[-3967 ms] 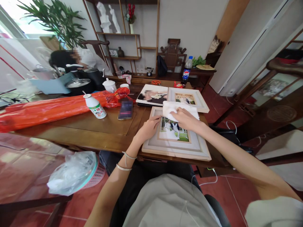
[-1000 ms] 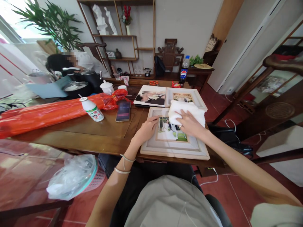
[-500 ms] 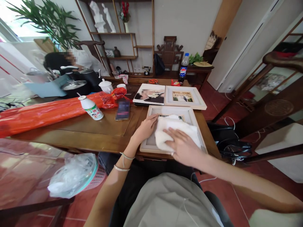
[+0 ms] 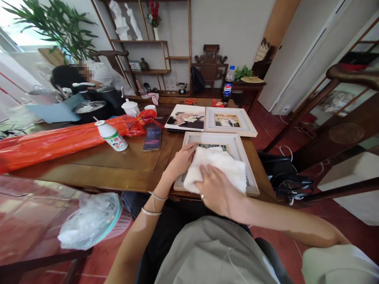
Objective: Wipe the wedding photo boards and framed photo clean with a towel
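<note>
A light wooden picture frame (image 4: pixel 241 148) lies flat at the table's front edge, a small framed photo showing partly inside it. My left hand (image 4: pixel 182 159) rests on its left side, fingers stretched out toward the photo. Under my right hand (image 4: pixel 217 189) is a white cloth (image 4: pixel 232 165), bunched at the left and spread over the lower part of the frame. My right fingers press into the cloth and hold it; a ring shows on one of them. The cloth hides most of the photo.
Behind are a second framed photo (image 4: pixel 227 120), a photo album (image 4: pixel 186 117), scissors (image 4: pixel 190 101) and a cola bottle (image 4: pixel 227 85). Leftward lie a phone (image 4: pixel 152 138), a white bottle (image 4: pixel 111 136) and a red plastic-wrapped roll (image 4: pixel 65 140). A lined basket (image 4: pixel 115 223) stands below; a person sits at far left.
My right hand has slid the cloth left and toward me across the frame. The cloth's right edge is spread flatter. My left hand stays on the frame's left side.
</note>
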The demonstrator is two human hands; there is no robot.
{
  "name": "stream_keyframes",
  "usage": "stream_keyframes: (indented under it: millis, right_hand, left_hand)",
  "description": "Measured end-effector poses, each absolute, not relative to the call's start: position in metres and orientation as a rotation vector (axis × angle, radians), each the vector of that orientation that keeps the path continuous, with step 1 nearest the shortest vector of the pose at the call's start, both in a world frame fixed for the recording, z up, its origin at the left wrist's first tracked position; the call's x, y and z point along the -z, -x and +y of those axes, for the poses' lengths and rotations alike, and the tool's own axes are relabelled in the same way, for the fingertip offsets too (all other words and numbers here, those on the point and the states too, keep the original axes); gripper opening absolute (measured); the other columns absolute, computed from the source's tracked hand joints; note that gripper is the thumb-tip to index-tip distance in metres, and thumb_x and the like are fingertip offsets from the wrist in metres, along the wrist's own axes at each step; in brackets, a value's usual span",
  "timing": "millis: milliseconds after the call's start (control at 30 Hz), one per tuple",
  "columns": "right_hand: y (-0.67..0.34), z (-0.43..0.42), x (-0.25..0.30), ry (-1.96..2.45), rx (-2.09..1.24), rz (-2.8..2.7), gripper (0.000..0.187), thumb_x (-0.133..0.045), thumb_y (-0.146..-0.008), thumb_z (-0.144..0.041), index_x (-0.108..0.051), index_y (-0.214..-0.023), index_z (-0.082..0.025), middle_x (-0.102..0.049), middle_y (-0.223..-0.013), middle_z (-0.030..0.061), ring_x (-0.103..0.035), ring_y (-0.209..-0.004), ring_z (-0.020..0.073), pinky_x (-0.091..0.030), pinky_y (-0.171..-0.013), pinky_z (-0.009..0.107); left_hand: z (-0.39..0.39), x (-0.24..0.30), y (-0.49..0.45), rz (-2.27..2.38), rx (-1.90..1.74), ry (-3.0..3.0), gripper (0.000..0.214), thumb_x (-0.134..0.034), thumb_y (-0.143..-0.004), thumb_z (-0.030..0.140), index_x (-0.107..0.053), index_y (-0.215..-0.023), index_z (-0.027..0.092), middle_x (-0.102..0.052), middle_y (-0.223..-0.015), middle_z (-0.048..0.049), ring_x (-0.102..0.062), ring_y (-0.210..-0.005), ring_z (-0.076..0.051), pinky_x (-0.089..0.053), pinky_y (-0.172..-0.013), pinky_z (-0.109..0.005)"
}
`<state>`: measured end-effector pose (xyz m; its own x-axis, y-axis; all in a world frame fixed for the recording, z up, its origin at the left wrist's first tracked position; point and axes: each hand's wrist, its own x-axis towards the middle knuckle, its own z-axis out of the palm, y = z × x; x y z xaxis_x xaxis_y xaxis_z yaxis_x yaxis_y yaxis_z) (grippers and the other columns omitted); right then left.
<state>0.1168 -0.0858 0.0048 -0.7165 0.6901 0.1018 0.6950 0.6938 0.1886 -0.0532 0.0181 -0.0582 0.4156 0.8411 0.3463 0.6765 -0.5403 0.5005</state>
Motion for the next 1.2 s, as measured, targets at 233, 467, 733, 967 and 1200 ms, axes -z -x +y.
stream_keyframes:
  millis: [233,467,733,967,1200]
  right_hand:
    - [-0.104,-0.104,0.013,1.068,0.323,-2.749,0.024,-0.056,-0.082,-0.021,-0.072,-0.099,-0.014,-0.057,-0.133,0.0231,-0.052,-0.125,0.0376,-0.042,-0.102,0.049]
    - [-0.163,-0.106,0.002,1.198,0.276,-2.708,0.032,-0.057,-0.073,-0.012,-0.071,-0.102,-0.011,-0.055,-0.135,0.0255,-0.052,-0.125,0.0357,-0.041,-0.106,0.047]
    - [-0.157,-0.108,0.004,1.419,0.316,-2.645,0.031,-0.060,-0.073,-0.014,-0.072,-0.101,-0.007,-0.053,-0.134,0.0292,-0.050,-0.126,0.0404,-0.038,-0.107,0.051]
    - [-0.081,-0.110,0.020,1.331,0.311,-2.581,0.027,-0.053,-0.087,-0.023,-0.072,-0.101,-0.008,-0.051,-0.137,0.0284,-0.047,-0.129,0.0387,-0.037,-0.105,0.052]
    - [-0.123,-0.117,0.026,1.264,0.383,-2.531,0.019,-0.061,-0.081,-0.021,-0.073,-0.092,-0.013,-0.053,-0.137,0.0253,-0.050,-0.128,0.0345,-0.038,-0.107,0.047]
  left_hand:
    - [0.018,0.055,0.055,1.235,-0.847,-2.409,0.045,-0.035,-0.092,0.010,-0.052,-0.133,0.018,-0.048,-0.146,-0.0102,-0.045,-0.135,-0.021,-0.040,-0.111,-0.042]
    - [0.019,0.057,0.054,1.287,-0.829,-2.434,0.042,-0.034,-0.100,0.027,-0.050,-0.137,0.015,-0.048,-0.146,-0.0112,-0.043,-0.136,-0.023,-0.039,-0.112,-0.041]
    - [0.018,0.061,0.052,1.313,-0.880,-2.402,0.042,-0.032,-0.099,0.022,-0.051,-0.135,0.016,-0.049,-0.145,-0.0104,-0.045,-0.135,-0.023,-0.038,-0.112,-0.042]
    - [0.032,0.067,0.055,1.281,-0.868,-2.443,0.040,-0.038,-0.093,0.013,-0.058,-0.128,0.013,-0.055,-0.138,-0.0138,-0.052,-0.128,-0.023,-0.041,-0.110,-0.041]
    - [0.022,0.062,0.055,1.269,-0.924,-2.419,0.041,-0.035,-0.096,0.018,-0.057,-0.130,0.014,-0.053,-0.141,-0.0127,-0.049,-0.131,-0.023,-0.040,-0.111,-0.041]
